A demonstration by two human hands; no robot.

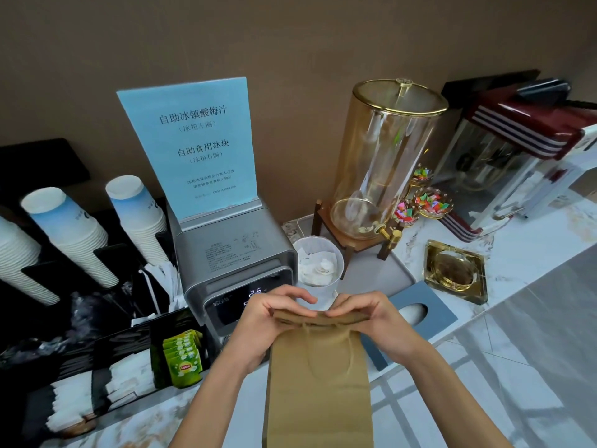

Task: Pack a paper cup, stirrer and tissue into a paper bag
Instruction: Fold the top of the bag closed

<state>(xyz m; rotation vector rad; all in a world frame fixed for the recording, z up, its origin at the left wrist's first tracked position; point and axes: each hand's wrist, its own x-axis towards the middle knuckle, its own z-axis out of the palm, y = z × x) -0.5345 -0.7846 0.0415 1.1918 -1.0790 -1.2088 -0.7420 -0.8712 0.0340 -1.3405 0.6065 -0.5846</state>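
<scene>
White-veined marble countertop (504, 250) under a brown wall, crowded with self-service gear. Largest at six o'clock: flat brown paper bag with twine handles (318, 386), folded shut, held above the counter edge, nothing visibly packed. Left hand (271, 321) and right hand (371, 318) pinching the bag's top fold from either side, thumbs meeting at the middle. Stacked white-and-blue paper cups (82, 234) at nine o'clock, untouched. Grey tissue box with oval slot (423, 313) at three o'clock, just beside the right hand. Thin white-wrapped stirrers (163, 282), as they seem, upright at ten o'clock. Judged barely begun: bag to open, all three items left.
</scene>
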